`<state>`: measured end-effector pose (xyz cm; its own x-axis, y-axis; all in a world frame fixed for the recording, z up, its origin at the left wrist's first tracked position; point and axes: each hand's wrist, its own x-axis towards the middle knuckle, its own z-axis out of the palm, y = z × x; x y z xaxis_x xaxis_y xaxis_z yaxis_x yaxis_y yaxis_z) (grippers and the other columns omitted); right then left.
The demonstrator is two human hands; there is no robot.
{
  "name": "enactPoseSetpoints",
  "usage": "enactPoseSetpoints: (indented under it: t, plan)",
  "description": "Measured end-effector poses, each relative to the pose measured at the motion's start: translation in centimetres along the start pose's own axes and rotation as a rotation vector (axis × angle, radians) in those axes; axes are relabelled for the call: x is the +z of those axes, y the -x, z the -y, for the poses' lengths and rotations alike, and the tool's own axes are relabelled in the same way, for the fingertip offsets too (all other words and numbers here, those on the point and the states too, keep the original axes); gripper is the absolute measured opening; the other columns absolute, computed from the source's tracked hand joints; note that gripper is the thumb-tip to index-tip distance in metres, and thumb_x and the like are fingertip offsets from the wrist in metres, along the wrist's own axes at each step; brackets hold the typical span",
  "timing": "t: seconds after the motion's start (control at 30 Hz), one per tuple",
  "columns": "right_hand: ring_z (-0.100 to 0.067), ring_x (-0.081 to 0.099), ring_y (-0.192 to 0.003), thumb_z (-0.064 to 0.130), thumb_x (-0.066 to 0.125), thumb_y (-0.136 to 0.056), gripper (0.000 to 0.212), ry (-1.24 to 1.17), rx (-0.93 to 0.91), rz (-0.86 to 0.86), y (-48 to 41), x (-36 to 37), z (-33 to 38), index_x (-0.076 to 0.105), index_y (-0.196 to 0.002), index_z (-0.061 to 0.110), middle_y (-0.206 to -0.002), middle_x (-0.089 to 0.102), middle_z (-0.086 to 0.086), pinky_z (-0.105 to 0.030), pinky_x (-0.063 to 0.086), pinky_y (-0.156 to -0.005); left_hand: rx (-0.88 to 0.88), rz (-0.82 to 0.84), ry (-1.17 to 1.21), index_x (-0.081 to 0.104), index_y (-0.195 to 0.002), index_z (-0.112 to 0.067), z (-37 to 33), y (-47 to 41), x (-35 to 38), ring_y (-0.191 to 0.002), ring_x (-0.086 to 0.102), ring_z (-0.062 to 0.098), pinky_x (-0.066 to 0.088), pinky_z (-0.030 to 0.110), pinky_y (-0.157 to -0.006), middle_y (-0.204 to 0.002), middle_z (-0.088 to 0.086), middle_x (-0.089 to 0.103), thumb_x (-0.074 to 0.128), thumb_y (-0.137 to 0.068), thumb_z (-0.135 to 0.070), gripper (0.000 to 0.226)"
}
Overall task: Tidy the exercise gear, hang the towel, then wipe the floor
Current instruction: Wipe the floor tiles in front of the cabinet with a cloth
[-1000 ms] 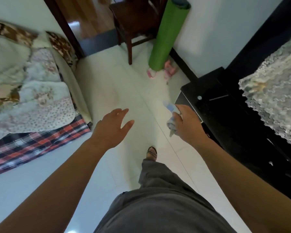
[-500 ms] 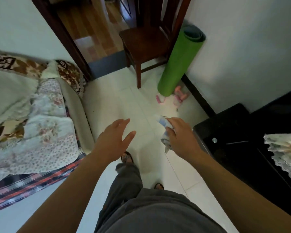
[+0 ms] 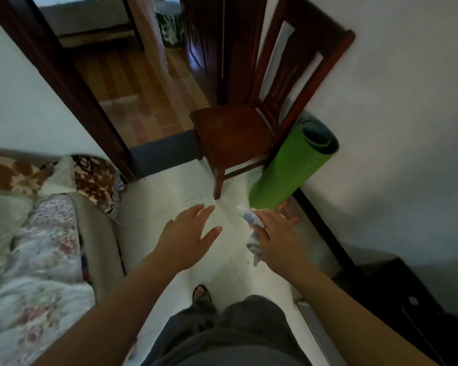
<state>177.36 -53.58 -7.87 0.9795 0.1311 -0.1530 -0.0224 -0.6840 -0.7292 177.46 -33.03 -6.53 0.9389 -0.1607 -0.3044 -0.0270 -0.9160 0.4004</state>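
Observation:
My right hand (image 3: 276, 239) is shut on a crumpled white-and-blue towel (image 3: 251, 233), held above the pale tiled floor (image 3: 175, 196). A rolled green exercise mat (image 3: 291, 170) stands upright against the white wall, just beyond that hand. A bit of pink gear (image 3: 284, 207) shows at the mat's foot, mostly hidden behind my fingers. My left hand (image 3: 188, 239) hovers beside the right, fingers spread, holding nothing.
A dark wooden chair (image 3: 233, 133) stands left of the mat, by an open doorway (image 3: 132, 83) onto a wood floor. A bed with floral quilts (image 3: 37, 247) fills the left. A black cabinet (image 3: 407, 299) sits low right. My legs and a sandalled foot (image 3: 201, 294) are below.
I have walked forward and my view has tilted up: the chair, mat and doorway are closer and the black cabinet has slid to the lower right. Both hands keep their pose.

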Motion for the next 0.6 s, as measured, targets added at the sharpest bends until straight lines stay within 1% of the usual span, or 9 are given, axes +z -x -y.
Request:
enactPoseSetpoints:
  t: [0.07, 0.13, 0.2, 0.27, 0.33, 0.4, 0.47, 0.53, 0.6]
  plan:
    - [-0.013, 0.053, -0.076, 0.024, 0.046, -0.095, 0.011, 0.020, -0.015, -0.004, -3.8, -0.1, 0.6, 0.057, -0.096, 0.022, -0.081, 0.053, 0.012, -0.034, 0.050, -0.075, 0.012, 0.022, -0.023, 0.027, -0.144, -0.028, 0.4, -3.9, -1.8, -0.135, 0.035, 0.019, 0.033, 0.044, -0.110, -0.150, -0.002, 0.032, 0.034, -0.091, -0.055, 0.060]
    - [-0.007, 0.050, -0.077, 0.019, 0.049, -0.095, 0.014, 0.009, -0.011, -0.013, -6.9, -0.9, 1.3, 0.059, -0.100, 0.011, -0.088, 0.053, 0.006, -0.014, 0.041, -0.075, 0.009, 0.052, -0.031, 0.025, -0.144, -0.029, 0.5, -7.5, -3.2, -0.136, 0.034, 0.019, 0.033, 0.045, -0.110, -0.151, -0.002, 0.031, 0.035, -0.091, -0.055, 0.060]
    - [-0.003, 0.046, -0.077, 0.028, 0.046, -0.094, 0.027, 0.007, 0.014, -0.001, -10.2, -2.0, 1.8, 0.060, -0.104, 0.006, -0.091, 0.056, 0.001, -0.006, 0.034, -0.075, 0.003, 0.075, -0.028, 0.025, -0.144, -0.029, 0.3, -11.2, -4.6, -0.137, 0.033, 0.019, 0.032, 0.046, -0.110, -0.152, -0.002, 0.029, 0.035, -0.092, -0.054, 0.059]
    - [-0.010, 0.046, -0.084, 0.044, 0.036, -0.083, 0.052, 0.051, -0.034, 0.005, -14.1, -2.8, 1.5, 0.060, -0.109, 0.005, -0.096, 0.060, -0.005, -0.015, 0.036, -0.082, 0.010, 0.070, -0.030, 0.024, -0.145, -0.029, 0.1, -15.1, -6.0, -0.137, 0.031, 0.019, 0.032, 0.045, -0.111, -0.152, -0.001, 0.028, 0.036, -0.092, -0.053, 0.059]
    - [-0.015, 0.047, -0.087, 0.044, 0.032, -0.077, 0.060, 0.081, -0.084, 0.012, -18.7, -3.6, 0.6, 0.061, -0.114, 0.007, -0.095, 0.060, -0.004, -0.031, 0.041, -0.084, 0.011, 0.047, -0.046, 0.023, -0.146, -0.028, 0.1, -19.3, -7.5, -0.138, 0.029, 0.019, 0.031, 0.042, -0.111, -0.153, 0.000, 0.027, 0.036, -0.093, -0.052, 0.059]
    - [-0.013, 0.048, -0.090, 0.042, 0.031, -0.078, 0.059, 0.082, -0.116, 0.017, -23.6, -4.5, -0.4, 0.059, -0.123, 0.017, -0.098, 0.059, 0.003, -0.030, 0.040, -0.088, -0.019, 0.029, -0.061, 0.021, -0.146, -0.028, 0.2, -23.0, -9.0, -0.139, 0.028, 0.019, 0.030, 0.041, -0.112, -0.154, 0.000, 0.026, 0.035, -0.093, -0.053, 0.060]
    - [-0.013, 0.050, -0.098, 0.031, 0.039, -0.086, 0.048, 0.080, -0.117, 0.031, -28.3, -5.4, -1.2, 0.053, -0.131, 0.025, -0.107, 0.058, 0.004, -0.031, 0.040, -0.094, -0.037, 0.024, -0.069, 0.020, -0.147, -0.029, 0.2, -26.5, -10.6, -0.139, 0.028, 0.019, 0.031, 0.040, -0.112, -0.154, -0.001, 0.025, 0.034, -0.093, -0.053, 0.060]
    - [-0.018, 0.051, -0.105, 0.019, 0.046, -0.092, 0.037, 0.082, -0.104, 0.021, -32.4, -6.1, -2.0, 0.054, -0.128, 0.022, -0.114, 0.058, 0.000, -0.041, 0.041, -0.097, -0.033, 0.024, -0.083, 0.021, -0.147, -0.028, 0.2, -29.9, -12.0, -0.139, 0.028, 0.020, 0.031, 0.040, -0.112, -0.153, -0.001, 0.026, 0.034, -0.093, -0.055, 0.061]
    - [-0.019, 0.051, -0.106, 0.021, 0.040, -0.096, 0.032, 0.099, -0.078, 0.010, -35.9, -6.9, -2.2, 0.056, -0.124, 0.019, -0.116, 0.058, -0.001, -0.044, 0.041, -0.095, -0.020, 0.009, -0.099, 0.022, -0.146, -0.028, -0.1, -33.1, -13.1, -0.139, 0.029, 0.020, 0.031, 0.040, -0.112, -0.153, -0.001, 0.027, 0.033, -0.093, -0.055, 0.061]
